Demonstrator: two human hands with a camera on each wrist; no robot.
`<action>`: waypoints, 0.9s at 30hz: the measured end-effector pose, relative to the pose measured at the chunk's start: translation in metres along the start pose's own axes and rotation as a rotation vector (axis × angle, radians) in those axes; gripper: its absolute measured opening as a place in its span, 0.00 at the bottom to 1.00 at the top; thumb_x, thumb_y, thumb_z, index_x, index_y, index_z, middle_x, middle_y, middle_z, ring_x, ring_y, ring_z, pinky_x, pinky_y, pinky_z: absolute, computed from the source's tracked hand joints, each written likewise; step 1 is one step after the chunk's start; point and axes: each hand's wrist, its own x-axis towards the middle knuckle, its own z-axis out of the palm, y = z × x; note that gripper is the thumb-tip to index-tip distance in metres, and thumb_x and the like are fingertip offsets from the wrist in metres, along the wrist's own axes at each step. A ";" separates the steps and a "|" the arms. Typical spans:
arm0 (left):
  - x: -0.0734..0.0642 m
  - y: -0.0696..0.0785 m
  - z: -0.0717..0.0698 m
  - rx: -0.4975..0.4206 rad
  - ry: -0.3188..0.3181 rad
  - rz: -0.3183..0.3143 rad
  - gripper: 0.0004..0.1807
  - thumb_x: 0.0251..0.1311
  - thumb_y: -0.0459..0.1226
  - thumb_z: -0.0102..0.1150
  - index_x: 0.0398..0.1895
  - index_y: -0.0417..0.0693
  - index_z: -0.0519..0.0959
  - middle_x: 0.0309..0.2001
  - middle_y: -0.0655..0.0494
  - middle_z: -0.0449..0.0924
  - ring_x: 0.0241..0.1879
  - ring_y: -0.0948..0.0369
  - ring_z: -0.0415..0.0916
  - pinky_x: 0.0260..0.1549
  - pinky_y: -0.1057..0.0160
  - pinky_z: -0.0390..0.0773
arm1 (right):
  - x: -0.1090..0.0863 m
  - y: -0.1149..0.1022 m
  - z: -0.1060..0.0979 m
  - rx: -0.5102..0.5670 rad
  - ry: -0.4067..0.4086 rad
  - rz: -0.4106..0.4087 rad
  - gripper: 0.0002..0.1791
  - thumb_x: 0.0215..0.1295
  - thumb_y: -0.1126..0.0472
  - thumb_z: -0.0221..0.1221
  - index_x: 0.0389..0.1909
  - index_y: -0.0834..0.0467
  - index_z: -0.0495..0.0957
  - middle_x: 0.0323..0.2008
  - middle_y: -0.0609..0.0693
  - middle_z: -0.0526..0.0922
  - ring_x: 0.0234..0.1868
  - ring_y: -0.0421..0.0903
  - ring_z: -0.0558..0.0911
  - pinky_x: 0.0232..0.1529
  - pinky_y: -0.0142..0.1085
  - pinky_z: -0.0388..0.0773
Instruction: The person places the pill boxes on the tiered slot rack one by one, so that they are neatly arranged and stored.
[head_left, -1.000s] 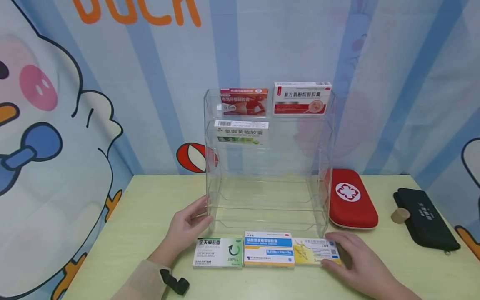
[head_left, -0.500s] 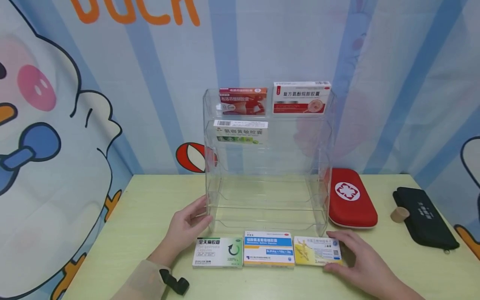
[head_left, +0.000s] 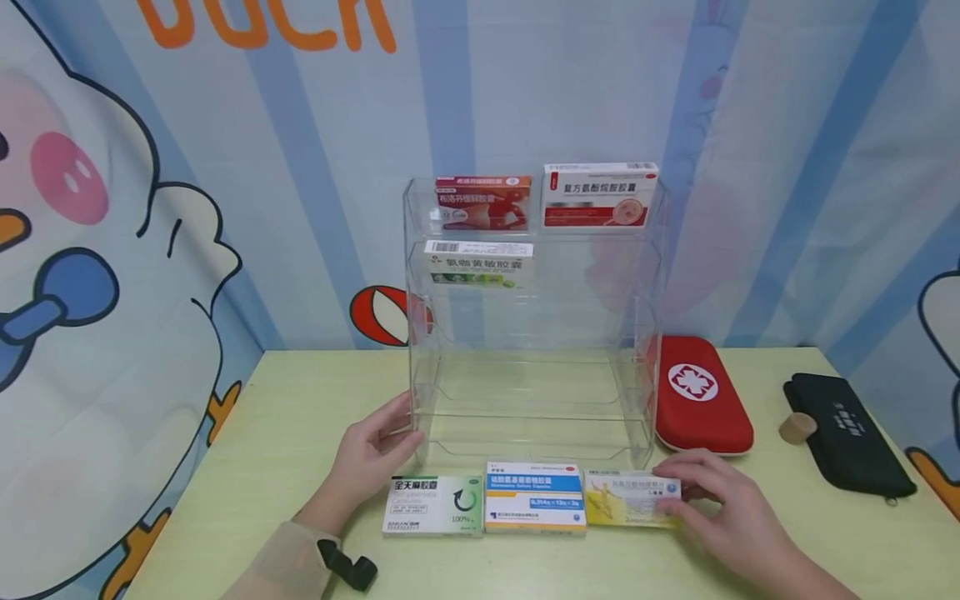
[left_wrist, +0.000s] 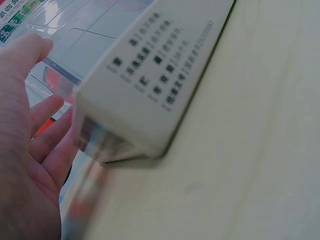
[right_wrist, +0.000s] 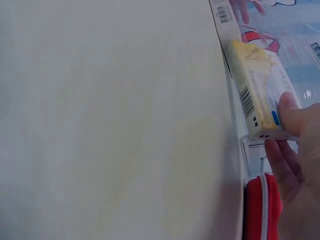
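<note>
A clear acrylic display rack stands upright on the table. My left hand holds its lower left side, with the thumb at the front edge and the fingers along the side. My right hand pinches the right end of a yellow-and-white medicine box, thumb on its printed face and fingers behind. That box is tilted up, its front facing me. To its left lie a blue-and-white medicine box and a green-and-white medicine box, in a row before the rack.
Upper tiers hold a red medicine box, a white-and-red medicine box and a white-and-green medicine box. A red zip case stands close to the rack's right side. Farther right are a small wooden cylinder and a black pouch.
My right hand has shifted its grip onto the yellow-and-white medicine box, the thumb moving left over its face, and the box has tipped up. The left hand stays at the rack.
</note>
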 end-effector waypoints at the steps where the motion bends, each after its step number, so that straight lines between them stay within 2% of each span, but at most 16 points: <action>1: 0.000 0.000 0.000 0.004 0.000 -0.002 0.36 0.73 0.33 0.71 0.82 0.49 0.72 0.76 0.43 0.79 0.65 0.67 0.85 0.61 0.69 0.88 | 0.001 -0.002 -0.001 0.001 0.010 -0.020 0.22 0.58 0.59 0.82 0.53 0.44 0.90 0.54 0.42 0.85 0.49 0.31 0.83 0.45 0.24 0.89; 5: 0.000 0.000 0.000 0.011 -0.001 -0.003 0.36 0.73 0.33 0.71 0.82 0.49 0.72 0.75 0.43 0.80 0.66 0.59 0.86 0.61 0.70 0.87 | 0.007 -0.008 -0.007 -0.016 0.026 -0.085 0.23 0.56 0.62 0.83 0.52 0.44 0.91 0.53 0.40 0.85 0.48 0.29 0.81 0.43 0.26 0.90; 11: -0.001 0.003 0.000 0.004 -0.008 -0.002 0.36 0.73 0.33 0.71 0.82 0.49 0.72 0.76 0.44 0.80 0.67 0.45 0.85 0.61 0.70 0.87 | 0.023 -0.020 -0.018 -0.025 0.098 -0.242 0.25 0.51 0.67 0.84 0.49 0.45 0.90 0.51 0.41 0.86 0.48 0.28 0.82 0.43 0.23 0.90; 17: 0.001 0.003 0.000 0.004 -0.017 0.006 0.36 0.73 0.33 0.70 0.83 0.48 0.71 0.76 0.44 0.79 0.68 0.43 0.84 0.61 0.71 0.87 | 0.042 -0.037 -0.031 -0.006 0.173 -0.336 0.26 0.48 0.73 0.84 0.49 0.52 0.91 0.50 0.46 0.87 0.51 0.25 0.81 0.46 0.17 0.86; 20: 0.001 0.003 0.000 0.014 -0.016 0.011 0.36 0.73 0.33 0.71 0.83 0.48 0.71 0.76 0.43 0.79 0.67 0.46 0.85 0.61 0.71 0.87 | 0.057 -0.045 -0.036 0.002 0.230 -0.420 0.28 0.45 0.75 0.84 0.49 0.55 0.90 0.50 0.49 0.88 0.53 0.26 0.79 0.48 0.15 0.85; 23: 0.001 0.003 -0.001 0.019 -0.006 0.008 0.36 0.73 0.33 0.71 0.82 0.49 0.72 0.76 0.43 0.80 0.66 0.57 0.86 0.61 0.71 0.87 | 0.074 -0.055 -0.040 0.026 0.275 -0.490 0.28 0.44 0.78 0.83 0.48 0.59 0.90 0.50 0.53 0.88 0.55 0.26 0.79 0.50 0.15 0.84; 27: 0.000 0.004 -0.001 0.007 -0.007 -0.009 0.37 0.73 0.34 0.71 0.83 0.52 0.72 0.76 0.45 0.80 0.65 0.72 0.83 0.61 0.72 0.86 | 0.097 -0.068 -0.048 0.029 0.328 -0.542 0.26 0.46 0.81 0.81 0.48 0.62 0.89 0.50 0.56 0.87 0.53 0.22 0.80 0.50 0.14 0.82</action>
